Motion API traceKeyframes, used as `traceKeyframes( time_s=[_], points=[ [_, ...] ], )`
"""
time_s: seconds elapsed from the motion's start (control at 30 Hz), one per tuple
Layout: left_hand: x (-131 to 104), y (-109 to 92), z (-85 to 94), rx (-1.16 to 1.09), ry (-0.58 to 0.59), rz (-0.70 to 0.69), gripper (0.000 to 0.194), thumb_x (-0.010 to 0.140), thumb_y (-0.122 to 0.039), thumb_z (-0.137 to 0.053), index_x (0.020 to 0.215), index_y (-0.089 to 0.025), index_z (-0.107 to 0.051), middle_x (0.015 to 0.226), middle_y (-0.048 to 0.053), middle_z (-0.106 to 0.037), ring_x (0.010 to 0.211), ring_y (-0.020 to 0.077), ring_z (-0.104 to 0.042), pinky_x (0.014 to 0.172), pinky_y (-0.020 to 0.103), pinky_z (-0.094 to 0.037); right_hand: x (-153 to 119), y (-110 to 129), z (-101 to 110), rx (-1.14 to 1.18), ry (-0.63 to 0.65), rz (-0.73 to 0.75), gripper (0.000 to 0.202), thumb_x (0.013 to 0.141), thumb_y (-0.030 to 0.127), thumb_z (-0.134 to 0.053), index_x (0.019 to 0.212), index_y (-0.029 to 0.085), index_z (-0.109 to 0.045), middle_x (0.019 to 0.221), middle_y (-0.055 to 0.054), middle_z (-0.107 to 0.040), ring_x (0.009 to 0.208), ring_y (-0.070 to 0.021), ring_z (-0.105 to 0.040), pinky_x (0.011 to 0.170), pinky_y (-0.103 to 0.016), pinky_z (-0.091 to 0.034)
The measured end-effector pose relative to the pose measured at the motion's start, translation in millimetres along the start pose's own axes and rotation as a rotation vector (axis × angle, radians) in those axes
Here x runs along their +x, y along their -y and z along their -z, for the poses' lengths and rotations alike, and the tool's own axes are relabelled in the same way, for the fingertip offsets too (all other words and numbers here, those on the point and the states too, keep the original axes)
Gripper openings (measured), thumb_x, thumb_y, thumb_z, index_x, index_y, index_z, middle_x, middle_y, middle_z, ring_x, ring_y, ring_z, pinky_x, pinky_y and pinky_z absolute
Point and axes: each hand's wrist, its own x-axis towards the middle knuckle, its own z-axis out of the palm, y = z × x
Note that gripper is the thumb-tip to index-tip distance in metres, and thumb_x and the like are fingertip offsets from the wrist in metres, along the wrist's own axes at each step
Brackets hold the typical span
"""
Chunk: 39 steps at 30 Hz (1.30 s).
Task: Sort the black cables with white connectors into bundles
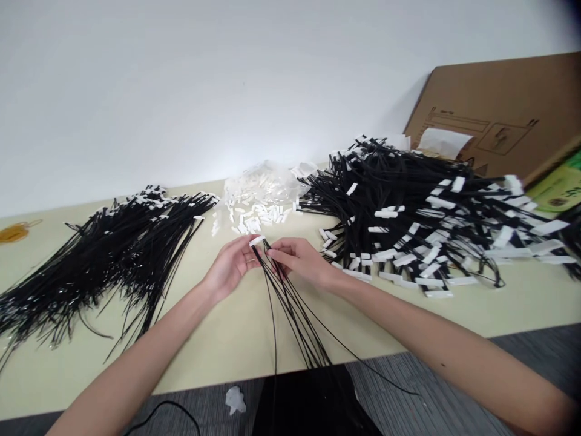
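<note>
In the middle of the table, my left hand [231, 266] pinches a white connector [256, 240] from the left, with a bundle of black wires [295, 315] running down from it over the table's front edge. My right hand [299, 260] is closed on the wires just below that connector; its fingertips partly hide what they grip. Just beyond my hands lie many loose white connectors [272, 215], spilling from a clear plastic bag [261, 181].
Left lies a heap of black wires [122, 254] with white ends; right is a larger pile [385, 194] with white connectors. A cardboard box [499, 115] leans at the back right, beside a green package [560, 181]. An orange tag [13, 232] lies far left. White scrap [235, 399] is on the floor.
</note>
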Motion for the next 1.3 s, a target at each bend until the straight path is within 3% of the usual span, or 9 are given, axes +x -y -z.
traceKeyframes(
  time_s=[0.33,0.4,0.53,0.7,0.93,1.1,1.3],
  points=[
    [-4,-6,7.3,0.281,0.126,0.084,0.021,0.073,-0.032,-0.057,0.069,-0.012,-0.060,0.061,0.002,-0.057,0.060,0.0120,-0.054,0.059,0.025,-0.044,-6,2,2,-0.169,0.129,0.085,0.026,0.079,0.038,-0.049,0.075,0.014,-0.058,0.054,0.003,-0.050,0.044,-0.0063,-0.044,0.044,-0.018,-0.037],
    [-5,-5,8.3,0.310,0.134,0.119,0.020,0.073,-0.032,-0.058,0.069,-0.012,-0.061,0.061,0.002,-0.057,0.060,0.0122,-0.054,0.060,0.026,-0.045,-5,2,4,-0.272,0.100,0.096,0.025,0.079,0.037,-0.048,0.075,0.014,-0.059,0.055,0.003,-0.051,0.045,-0.0072,-0.046,0.044,-0.018,-0.039],
    [-7,-6,10.6,0.335,0.172,0.176,0.019,0.071,-0.031,-0.060,0.074,-0.013,-0.063,0.060,0.002,-0.058,0.058,0.0124,-0.053,0.060,0.027,-0.046,0,1,11,-0.544,-0.076,0.165,0.020,0.079,0.030,-0.048,0.078,0.015,-0.061,0.059,0.000,-0.058,0.049,-0.0100,-0.053,0.050,-0.021,-0.043],
    [-9,-9,16.1,0.347,0.233,0.187,0.020,0.069,-0.032,-0.060,0.077,-0.014,-0.063,0.064,0.003,-0.060,0.063,0.0140,-0.056,0.064,0.028,-0.047,22,3,7,-0.755,-0.135,0.249,0.015,0.075,0.020,-0.052,0.083,0.015,-0.063,0.074,-0.005,-0.064,0.065,-0.0150,-0.058,0.064,-0.026,-0.044],
    [-10,-2,17.7,0.333,0.235,0.174,0.022,0.068,-0.036,-0.061,0.070,-0.014,-0.060,0.060,0.002,-0.059,0.060,0.0133,-0.055,0.065,0.031,-0.048,67,-2,-11,-0.996,-0.040,0.335,0.018,0.068,0.006,-0.053,0.079,0.014,-0.064,0.081,-0.006,-0.059,0.079,-0.0169,-0.053,0.075,-0.028,-0.038],
    [-10,2,19.4,0.345,0.293,0.202,0.026,0.067,-0.039,-0.061,0.074,-0.014,-0.061,0.061,0.002,-0.060,0.059,0.0148,-0.057,0.064,0.033,-0.048,74,-8,-14,-1.042,-0.010,0.364,0.010,0.069,0.008,-0.055,0.074,0.014,-0.062,0.082,-0.005,-0.055,0.083,-0.0161,-0.050,0.077,-0.027,-0.036],
    [-10,-3,23.8,0.361,0.350,0.215,0.022,0.069,-0.036,-0.061,0.076,-0.015,-0.062,0.065,0.004,-0.062,0.060,0.0114,-0.055,0.049,0.020,-0.036,49,-2,-5,-0.910,-0.052,0.338,0.008,0.076,0.013,-0.050,0.081,0.015,-0.056,0.080,-0.003,-0.056,0.080,-0.0145,-0.051,0.074,-0.027,-0.039]
  ],
)
